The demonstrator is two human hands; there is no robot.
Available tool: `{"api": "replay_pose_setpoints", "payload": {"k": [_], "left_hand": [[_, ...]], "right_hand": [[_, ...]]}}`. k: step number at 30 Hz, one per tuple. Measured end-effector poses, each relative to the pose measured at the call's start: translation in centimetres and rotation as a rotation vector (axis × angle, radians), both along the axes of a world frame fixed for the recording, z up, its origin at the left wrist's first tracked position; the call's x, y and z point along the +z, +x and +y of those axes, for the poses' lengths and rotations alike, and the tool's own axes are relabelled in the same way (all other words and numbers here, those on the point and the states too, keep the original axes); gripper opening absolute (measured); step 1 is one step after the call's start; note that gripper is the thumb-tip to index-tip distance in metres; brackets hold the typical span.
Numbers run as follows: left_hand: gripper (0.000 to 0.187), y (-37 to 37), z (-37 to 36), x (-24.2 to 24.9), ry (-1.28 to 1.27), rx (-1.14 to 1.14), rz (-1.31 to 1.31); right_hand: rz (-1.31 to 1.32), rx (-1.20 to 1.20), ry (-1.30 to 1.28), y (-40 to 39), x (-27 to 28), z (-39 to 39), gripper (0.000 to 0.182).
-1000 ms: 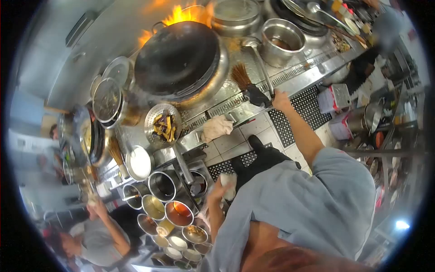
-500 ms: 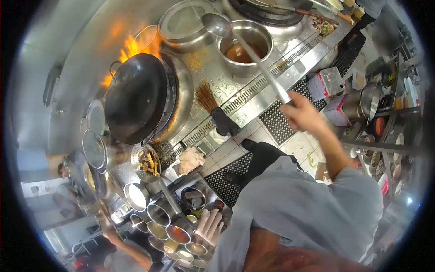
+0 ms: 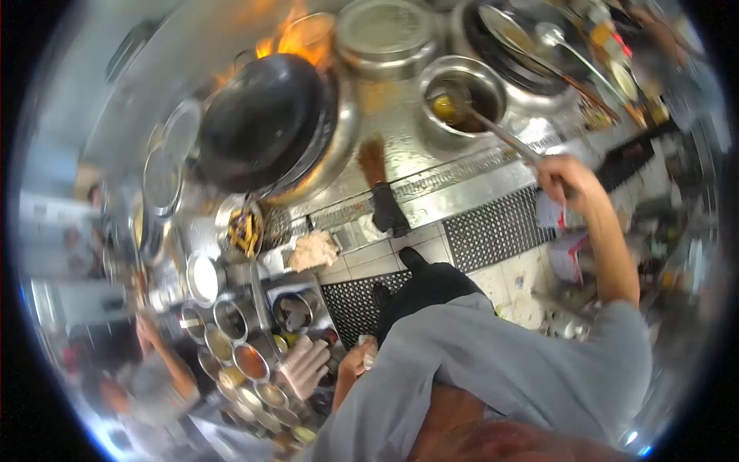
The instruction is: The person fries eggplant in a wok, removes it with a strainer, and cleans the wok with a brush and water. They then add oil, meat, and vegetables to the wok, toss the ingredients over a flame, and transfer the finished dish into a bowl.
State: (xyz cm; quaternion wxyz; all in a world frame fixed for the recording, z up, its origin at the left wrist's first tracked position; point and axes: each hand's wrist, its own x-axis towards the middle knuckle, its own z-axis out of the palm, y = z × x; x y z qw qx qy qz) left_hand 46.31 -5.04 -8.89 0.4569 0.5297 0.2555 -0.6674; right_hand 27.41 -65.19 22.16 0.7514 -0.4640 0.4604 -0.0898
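Observation:
My right hand [image 3: 568, 181] is closed round the handle of a long metal ladle [image 3: 504, 137]. The ladle's bowl is down inside a steel pot [image 3: 504, 86] that holds brown liquid and something yellow. Low in the picture, beside my dark trousers, my left hand [image 3: 356, 359] is closed on a whitish cloth [image 3: 370, 353]. A black wok [image 3: 265, 123] stands tilted on the burner at the left, with flames behind it. In a strainer [image 3: 229, 209] below the wok lie fried-looking brown and yellow strips.
A brush [image 3: 372, 162] with a dark handle lies at the stove's front edge. Sauce containers [image 3: 250, 362] and a crumpled pinkish cloth [image 3: 314, 251] are at lower left. Another wok [image 3: 477, 31] sits at upper right. Co-workers [image 3: 158, 385] are at lower left and upper right.
The ladle has gone from above the stove down into the pot, my right hand with it. My left hand with the cloth has come into view. The camera view has shifted.

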Motion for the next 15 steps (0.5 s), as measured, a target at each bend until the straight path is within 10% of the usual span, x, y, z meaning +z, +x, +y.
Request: {"api": "replay_pose_setpoints", "payload": {"k": [4, 6, 11, 13, 14, 15], "left_hand": [[0.045, -1.9, 2.7, -1.0, 0.062, 0.014, -0.077], [0.039, -4.0, 4.5, -2.4, 0.025, -0.516, -0.84], [0.033, -6.4, 2.2, 4.5, 0.096, 0.436, -0.662], [0.03, -8.3, 6.6, -1.1, -0.124, 0.407, -1.155], [0.042, -6.2, 1.2, 12.3, 0.363, 0.515, -0.711], [0.052, -6.9, 2.0, 11.9, 0.357, 0.691, -0.672]], "right_hand": [[0.143, -0.112, -0.193, -0.5, 3.1, 4.8, 0.019], [0.059, -0.222, -0.211, -1.4, 2.8, 5.3, 0.031], [-0.078, -0.098, -0.273, 3.4, 4.4, 6.5, 0.046], [-0.162, 0.019, -0.331, 6.6, 2.7, 5.1, 0.04], [-0.197, 0.112, -0.255, 8.5, 1.7, 3.7, 0.034], [-0.214, 0.226, -0.17, 11.1, 0.4, 2.0, 0.029]]}}
